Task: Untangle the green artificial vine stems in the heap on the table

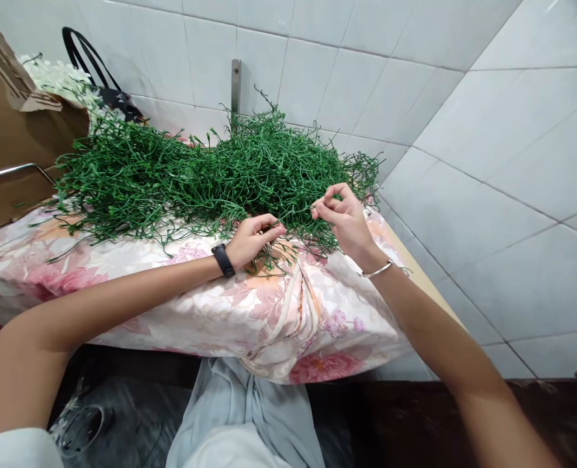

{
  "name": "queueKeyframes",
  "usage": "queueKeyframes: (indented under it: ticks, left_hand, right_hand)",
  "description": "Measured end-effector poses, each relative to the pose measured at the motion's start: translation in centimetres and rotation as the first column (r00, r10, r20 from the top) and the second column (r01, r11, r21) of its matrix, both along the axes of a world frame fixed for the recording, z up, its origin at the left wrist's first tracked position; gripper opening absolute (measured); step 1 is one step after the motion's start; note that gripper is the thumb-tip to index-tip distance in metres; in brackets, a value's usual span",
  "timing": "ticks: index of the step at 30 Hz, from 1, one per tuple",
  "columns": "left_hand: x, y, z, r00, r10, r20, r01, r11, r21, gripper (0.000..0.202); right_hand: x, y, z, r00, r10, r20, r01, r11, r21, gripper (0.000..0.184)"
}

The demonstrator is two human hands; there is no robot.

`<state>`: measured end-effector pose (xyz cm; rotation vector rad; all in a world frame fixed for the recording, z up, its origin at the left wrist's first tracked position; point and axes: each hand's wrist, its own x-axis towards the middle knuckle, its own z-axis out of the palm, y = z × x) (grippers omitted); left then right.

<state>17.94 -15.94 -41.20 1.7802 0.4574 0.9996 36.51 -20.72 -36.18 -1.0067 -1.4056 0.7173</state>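
Note:
A large tangled heap of green artificial flower stems (269, 159) lies along the back of the table, thin and plastic-looking with small forked tips. My left hand (255, 242), with a black band at the wrist, is closed at the heap's front edge around a few of these stems; some tips hang below its fingers. To its right, my right hand (343, 220) is raised slightly over the heap, thumb and fingertips pinched on a thin green stem that seems to run toward the left hand. A bangle circles the right wrist.
A floral cloth (181, 305) covers the table, with gathered folds at the front. Cardboard (20, 130) stands at the left, beside white artificial flowers (62, 81) and a black bag (117, 101). A metal bracket (236, 88) is on the tiled wall (312, 71). Tiles also border the right side.

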Motion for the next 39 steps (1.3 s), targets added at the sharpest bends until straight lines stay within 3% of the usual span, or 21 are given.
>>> queueKeyframes:
  ticks: [8,15,17,20,21,22,25,27,34,36,39]
  left_hand:
    - [-0.1,-0.1,0.4,0.998,-0.053,0.021,0.054,0.998,-0.043,0.024]
    - [0.2,-0.1,0.0,0.996,-0.01,0.089,0.013,0.999,-0.037,0.025]
    - [0.1,0.0,-0.1,0.994,0.032,0.109,-0.027,0.998,-0.053,0.025]
    - [0.0,0.2,-0.1,0.988,0.102,0.115,-0.093,0.992,-0.082,0.025]
    - [0.0,0.2,-0.1,0.989,0.105,0.108,-0.097,0.992,-0.079,0.025]
    - [0.0,0.2,0.0,0.99,0.1,0.101,-0.092,0.993,-0.072,0.025]
    - [0.0,0.2,0.1,0.987,0.096,0.126,-0.086,0.993,-0.083,0.024]
    - [0.1,0.2,0.1,0.98,0.11,0.169,-0.093,0.99,-0.106,0.024]
    - [0.1,0.1,0.4,0.973,0.096,0.209,-0.068,0.988,-0.138,0.023]
    - [0.2,0.2,0.6,0.968,0.1,0.229,-0.066,0.986,-0.152,0.023]
    - [0.1,0.4,0.8,0.958,0.089,0.272,-0.048,0.987,-0.155,0.022]
  right_hand:
    - [0.3,-0.7,0.6,0.989,-0.029,0.147,0.015,0.995,0.096,0.033]
    - [0.7,-0.3,0.9,0.939,-0.157,0.305,0.082,0.966,0.244,0.026]
    - [1.6,-0.2,1.7,0.937,-0.229,0.265,0.135,0.935,0.329,0.025]
    - [3.8,-0.5,3.5,0.932,-0.356,0.061,0.277,0.812,0.513,0.028]
    - [4.5,-0.6,4.0,0.928,-0.371,0.026,0.304,0.798,0.52,0.028]
    - [5.2,-0.7,4.3,0.931,-0.364,0.017,0.306,0.807,0.505,0.028]
    - [6.3,-0.9,4.3,0.955,-0.249,0.161,0.197,0.939,0.283,0.031]
    - [6.5,-1.1,4.0,0.946,-0.156,0.283,0.119,0.983,0.142,0.032]
    - [5.9,-1.9,3.8,0.803,0.024,0.595,0.046,0.994,-0.102,0.033]
    - [5.4,-1.7,3.4,0.714,0.004,0.7,0.08,0.993,-0.087,0.03]
    - [4.5,-1.3,2.7,0.586,-0.094,0.805,0.103,0.994,0.04,0.026]
